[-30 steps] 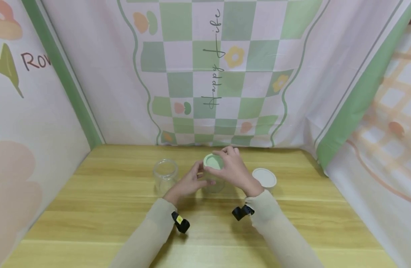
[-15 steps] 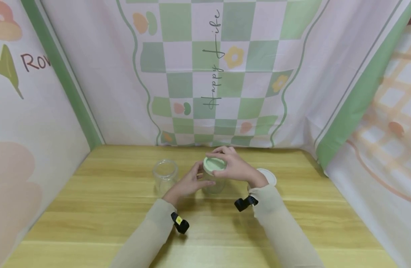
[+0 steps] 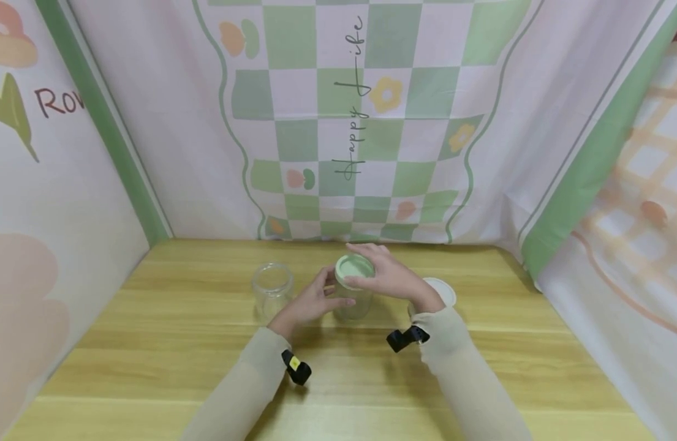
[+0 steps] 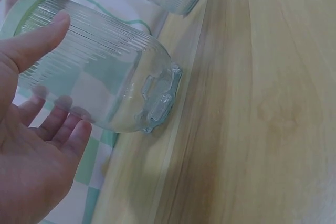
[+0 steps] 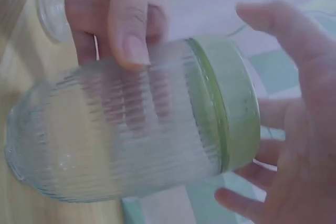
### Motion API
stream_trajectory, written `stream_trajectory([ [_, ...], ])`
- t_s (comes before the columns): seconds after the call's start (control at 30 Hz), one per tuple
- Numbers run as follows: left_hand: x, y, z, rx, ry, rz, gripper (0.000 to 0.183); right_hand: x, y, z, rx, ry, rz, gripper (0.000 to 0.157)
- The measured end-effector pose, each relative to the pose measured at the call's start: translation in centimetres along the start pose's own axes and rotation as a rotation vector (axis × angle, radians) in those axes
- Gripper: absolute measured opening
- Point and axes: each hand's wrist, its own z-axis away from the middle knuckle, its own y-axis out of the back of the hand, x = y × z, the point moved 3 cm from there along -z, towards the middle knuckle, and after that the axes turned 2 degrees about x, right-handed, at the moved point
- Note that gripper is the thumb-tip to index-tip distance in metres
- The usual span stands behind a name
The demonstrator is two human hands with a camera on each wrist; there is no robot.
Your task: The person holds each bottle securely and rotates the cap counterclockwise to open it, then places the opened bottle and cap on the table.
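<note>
In the head view a clear ribbed glass jar [image 3: 357, 307] stands upright mid-table, capped by a pale green lid [image 3: 353, 267]. My left hand [image 3: 309, 304] holds its body, the thumb [image 4: 44, 39] on one side and the fingers curved along the other. Around the lid, my right hand [image 3: 392, 278] has its fingers spread. The right wrist view shows that thumb [image 5: 278, 22] apart from the lid, with some fingers at the lid's edge. The green lid [image 5: 236, 103] sits level over the jar's mouth.
An open glass jar [image 3: 273, 291] without a lid stands to the left. At the right a white lid [image 3: 443, 290] is partly hidden behind my right wrist. Printed curtains [image 3: 371, 135] hang behind the wooden table [image 3: 338, 392].
The green lid was tilted at first and now lies level on the jar. My right hand has turned about it and loosened its fingers. My left hand has stayed in place.
</note>
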Motion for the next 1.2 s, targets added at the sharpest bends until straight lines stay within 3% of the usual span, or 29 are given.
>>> stream_trajectory([
  [0.17,-0.1,0.0,-0.1,0.006,-0.005,-0.013,0.084,-1.1,-0.4,0.2,0.082,-0.074,0.056,0.08],
  [0.43,-0.4,0.0,-0.1,0.019,0.044,-0.037,0.093,-2.2,-1.4,0.6,0.154,-0.195,0.354,0.092],
  [0.53,-0.4,-0.1,-0.1,0.019,0.042,-0.047,0.093,-2.7,-1.4,0.8,0.173,-0.185,0.438,0.09],
  [0.67,-0.3,-0.1,-0.1,0.023,0.044,-0.043,0.092,-3.0,-1.5,1.0,0.229,-0.111,0.505,0.084],
  [0.8,-0.2,0.0,-0.1,0.022,0.044,-0.03,0.089,-3.0,-1.6,1.1,0.276,-0.049,0.506,0.08],
  [0.97,-0.1,0.0,-0.1,0.017,0.041,-0.014,0.084,-2.7,-1.9,1.2,0.289,-0.048,0.465,0.079],
  [1.2,-0.2,0.0,-0.2,0.015,0.029,-0.005,0.081,-1.9,-1.9,1.0,0.201,-0.074,0.316,0.08],
])
